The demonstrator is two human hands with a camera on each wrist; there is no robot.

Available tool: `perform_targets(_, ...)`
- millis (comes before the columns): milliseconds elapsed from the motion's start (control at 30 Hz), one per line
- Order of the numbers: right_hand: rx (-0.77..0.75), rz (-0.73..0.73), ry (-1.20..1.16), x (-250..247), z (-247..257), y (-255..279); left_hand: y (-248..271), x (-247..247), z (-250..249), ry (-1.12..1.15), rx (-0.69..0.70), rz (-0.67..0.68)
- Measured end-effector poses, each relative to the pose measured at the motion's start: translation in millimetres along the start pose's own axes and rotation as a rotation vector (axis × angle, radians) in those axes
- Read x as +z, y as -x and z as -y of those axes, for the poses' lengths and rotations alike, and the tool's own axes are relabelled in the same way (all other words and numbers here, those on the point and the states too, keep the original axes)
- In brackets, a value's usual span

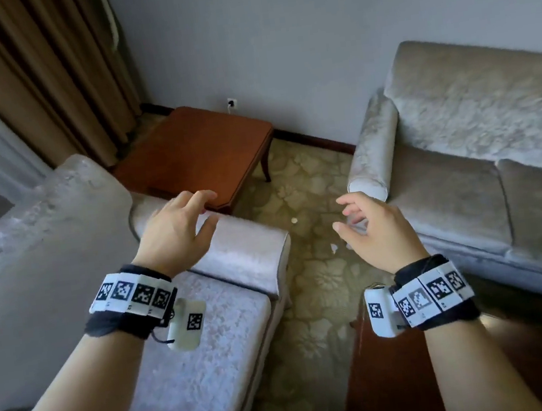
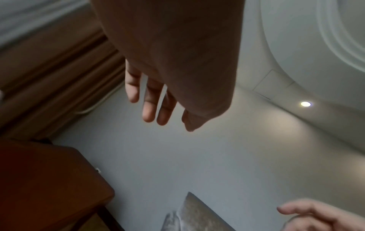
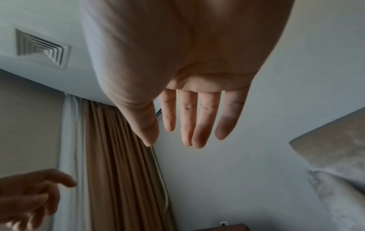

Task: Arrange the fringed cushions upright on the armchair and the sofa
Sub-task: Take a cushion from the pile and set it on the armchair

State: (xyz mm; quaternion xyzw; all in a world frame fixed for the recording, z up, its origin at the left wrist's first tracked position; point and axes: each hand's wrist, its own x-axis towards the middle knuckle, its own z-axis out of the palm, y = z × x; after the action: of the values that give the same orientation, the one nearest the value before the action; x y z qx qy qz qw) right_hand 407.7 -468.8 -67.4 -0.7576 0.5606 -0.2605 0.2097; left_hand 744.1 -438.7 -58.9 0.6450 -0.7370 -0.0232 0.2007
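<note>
No fringed cushion shows in any view. A pale grey velvet armchair fills the lower left of the head view, and its seat is bare. The matching sofa stands at the right, its seat bare too. My left hand hovers over the armchair's right arm roll with fingers relaxed and holds nothing. My right hand floats above the carpet between the two seats, fingers loosely spread and empty. Each wrist view shows straight, empty fingers: the left hand, the right hand.
A dark wooden side table stands in the corner between armchair and sofa. Brown curtains hang at the back left. Floral carpet lies between the seats. Another dark wooden surface sits low in front of the sofa.
</note>
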Motion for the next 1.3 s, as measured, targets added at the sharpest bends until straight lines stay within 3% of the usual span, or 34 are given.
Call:
perform_targets(267, 0.296, -0.152, 0.185, -63, -111, -29, -162, 107, -84, -0.061, 0.267, 0.213)
perform_targets(500, 0.498, -0.136, 0.300, -127, -227, -82, -294, 191, -183, -0.140, 0.345, 0.313)
perform_targets(733, 0.636, -0.131, 0.357, -191, -310, -136, -412, 260, -309, -0.187, 0.552, 0.397)
perform_targets(1100, 0.973, -0.309, 0.285, -271, -437, -176, -564, 375, -460, -0.021, 0.877, 0.484)
perform_targets(1300, 1.157, -0.445, 0.226, -319, -477, -183, -634, 415, -549, 0.154, 0.996, 0.568)
